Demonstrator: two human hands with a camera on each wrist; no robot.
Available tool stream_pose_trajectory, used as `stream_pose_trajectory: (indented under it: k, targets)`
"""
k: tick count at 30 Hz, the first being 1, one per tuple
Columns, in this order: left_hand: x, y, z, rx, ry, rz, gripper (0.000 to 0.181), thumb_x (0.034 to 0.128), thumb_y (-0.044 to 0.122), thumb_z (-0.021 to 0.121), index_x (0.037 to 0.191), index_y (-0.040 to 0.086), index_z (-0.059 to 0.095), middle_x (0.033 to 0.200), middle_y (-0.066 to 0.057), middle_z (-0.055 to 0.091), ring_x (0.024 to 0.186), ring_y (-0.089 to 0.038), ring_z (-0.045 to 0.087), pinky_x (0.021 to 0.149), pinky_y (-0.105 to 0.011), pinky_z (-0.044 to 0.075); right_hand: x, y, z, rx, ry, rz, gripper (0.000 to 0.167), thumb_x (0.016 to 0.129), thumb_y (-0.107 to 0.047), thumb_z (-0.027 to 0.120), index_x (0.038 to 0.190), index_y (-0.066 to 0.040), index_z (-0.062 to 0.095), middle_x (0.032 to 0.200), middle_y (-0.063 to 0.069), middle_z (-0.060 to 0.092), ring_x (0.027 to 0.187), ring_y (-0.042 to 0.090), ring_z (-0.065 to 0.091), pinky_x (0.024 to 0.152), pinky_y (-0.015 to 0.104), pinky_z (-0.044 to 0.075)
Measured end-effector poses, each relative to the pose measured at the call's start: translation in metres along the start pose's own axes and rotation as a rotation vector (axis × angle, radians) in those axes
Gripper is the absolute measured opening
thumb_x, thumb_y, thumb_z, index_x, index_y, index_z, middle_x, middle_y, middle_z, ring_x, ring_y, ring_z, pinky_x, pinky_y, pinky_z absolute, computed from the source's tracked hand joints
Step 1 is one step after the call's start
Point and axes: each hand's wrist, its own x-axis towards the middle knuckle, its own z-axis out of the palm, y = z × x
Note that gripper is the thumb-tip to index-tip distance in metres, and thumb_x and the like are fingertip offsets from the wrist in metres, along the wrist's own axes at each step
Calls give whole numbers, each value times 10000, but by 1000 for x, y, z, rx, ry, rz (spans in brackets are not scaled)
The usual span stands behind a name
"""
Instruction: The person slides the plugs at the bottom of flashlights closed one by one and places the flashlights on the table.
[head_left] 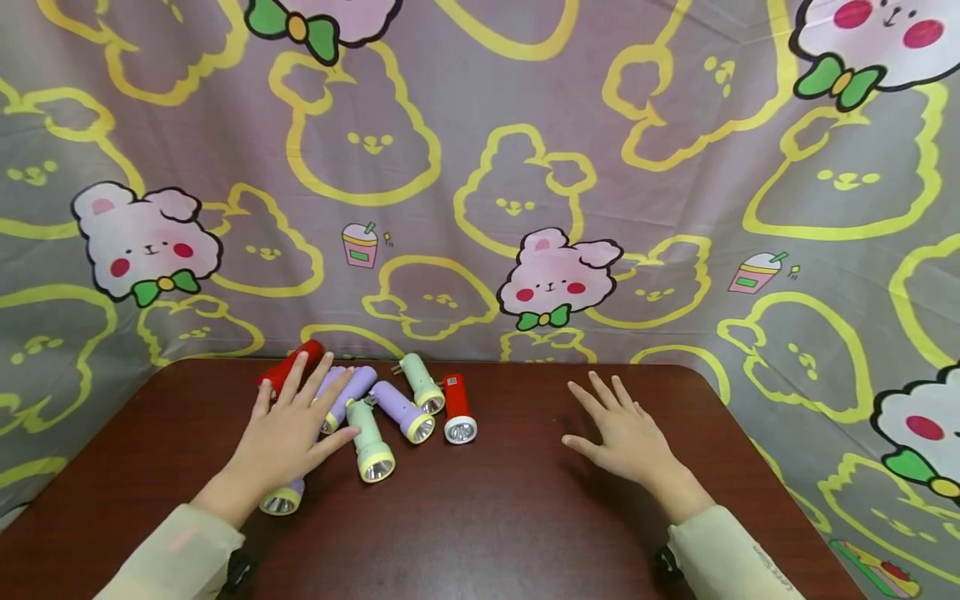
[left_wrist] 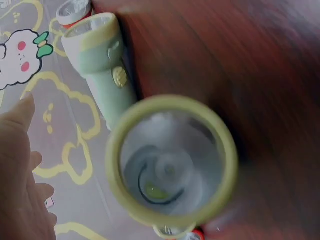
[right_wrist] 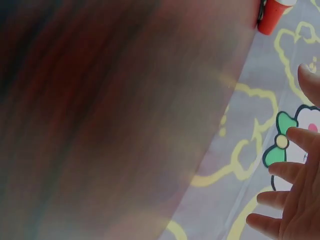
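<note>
Fingers spread, my left hand [head_left: 281, 433] hovers over the left part of a group of flashlights and holds nothing. Partly hidden beneath it are a red flashlight [head_left: 311, 352], a purple flashlight [head_left: 360, 383] and another purple one whose yellow-rimmed head [head_left: 281, 502] shows below the wrist. Just right of its thumb lies a pale green flashlight [head_left: 371, 446], seen large in the left wrist view with its lens [left_wrist: 170, 165] facing the camera. My right hand [head_left: 630, 437], also spread and holding nothing, is above the table's right side, apart from every flashlight.
Further right in the group lie a purple flashlight [head_left: 402, 412], a green flashlight [head_left: 420, 383] and a red flashlight with a white head [head_left: 457, 404]. The dark brown table [head_left: 495, 533] ends at a cartoon-printed curtain [head_left: 450, 183] behind and at the sides.
</note>
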Motion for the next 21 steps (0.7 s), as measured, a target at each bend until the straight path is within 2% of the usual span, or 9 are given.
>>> stream_pose_trajectory:
  k: [12,21]
  targets:
    - [16,25,14,-37,-1,60,773,924,602,571,1561,246,316,1632,-109,285,1536,-383,100,1115,-744,186,19,-26,4,69,-36,-33,791,883,-560,660,1539,-227,372,1588,164,357,1430,509,319,894,690,475]
    - [26,45,26,-85,7,90,683,929,520,619,1493,175,450,1584,-112,386,1510,-394,210,1092,-707,299,33,-42,13,178,-95,-36,777,895,-554,644,1542,-229,362,1563,155,399,1416,456,368,960,694,439]
